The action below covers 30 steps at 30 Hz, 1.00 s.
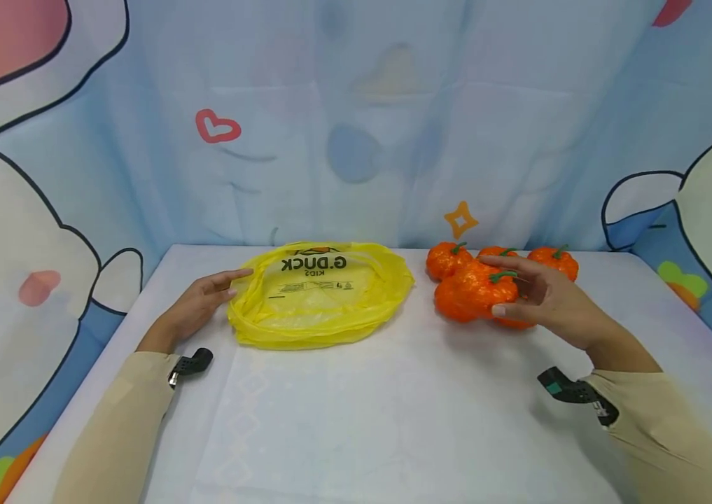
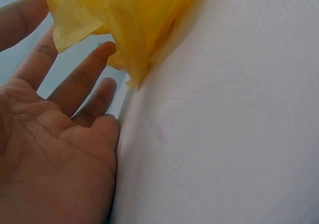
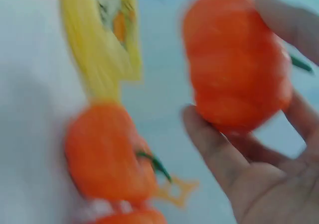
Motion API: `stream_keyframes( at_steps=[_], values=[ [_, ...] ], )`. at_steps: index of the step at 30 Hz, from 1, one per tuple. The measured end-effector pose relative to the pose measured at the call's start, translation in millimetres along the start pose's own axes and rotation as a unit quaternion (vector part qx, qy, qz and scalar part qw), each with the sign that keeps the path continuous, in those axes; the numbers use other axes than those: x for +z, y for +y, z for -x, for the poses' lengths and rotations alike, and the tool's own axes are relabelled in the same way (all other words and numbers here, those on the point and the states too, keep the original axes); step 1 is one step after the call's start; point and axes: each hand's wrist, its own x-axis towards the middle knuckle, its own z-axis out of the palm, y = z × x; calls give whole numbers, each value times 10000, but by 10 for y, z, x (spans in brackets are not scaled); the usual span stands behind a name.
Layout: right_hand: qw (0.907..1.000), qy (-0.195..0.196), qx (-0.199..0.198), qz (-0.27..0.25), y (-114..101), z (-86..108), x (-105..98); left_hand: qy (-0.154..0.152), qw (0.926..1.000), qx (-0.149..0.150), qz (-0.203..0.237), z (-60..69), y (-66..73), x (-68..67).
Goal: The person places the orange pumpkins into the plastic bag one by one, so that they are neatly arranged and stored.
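A small orange pumpkin [image 1: 488,285] with a green stem is in my right hand [image 1: 560,304], gripped between the thumb and fingers. It is lifted off the table in the right wrist view, where the pumpkin [image 3: 234,59] is slightly blurred. Several similar pumpkins [image 1: 446,261] stand behind and beneath it, partly hidden. My left hand [image 1: 201,308] is at the left edge of a yellow plastic bag [image 1: 318,294] with black lettering, which lies spread out. In the left wrist view the fingers [image 2: 79,82] are loosely extended beside the bag's crumpled edge [image 2: 124,25].
A white cloth covers the table [image 1: 343,420]. Behind it hangs a light blue curtain [image 1: 356,140] with cartoon prints, close to the table's back edge. One more pumpkin [image 1: 554,263] sits at the back right, beyond my right hand.
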Motion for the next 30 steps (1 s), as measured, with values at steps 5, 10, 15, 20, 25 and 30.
stream_keyframes(
  at_steps=[5,10,15,20,25,30],
  values=[
    [9979,473,-58,-443,-179,-16,320,-17,10000,-69,26,-53,4,68],
    [9963,429,-82,-742,-343,-38,535,-49,9999,-79,61,-119,-6,125],
    [9950,55,-191,-976,-481,-303,744,-11,10000,-13,94,-116,-6,80],
    [9928,-169,-187,-1172,-602,-704,1074,50,9999,-36,90,-95,-16,51],
    [9950,-266,119,-950,-684,-1101,1516,75,9998,-85,153,-90,-43,90],
    [9929,-381,329,-1076,-701,-1414,1898,76,9999,-53,131,-112,-20,156]
  ],
)
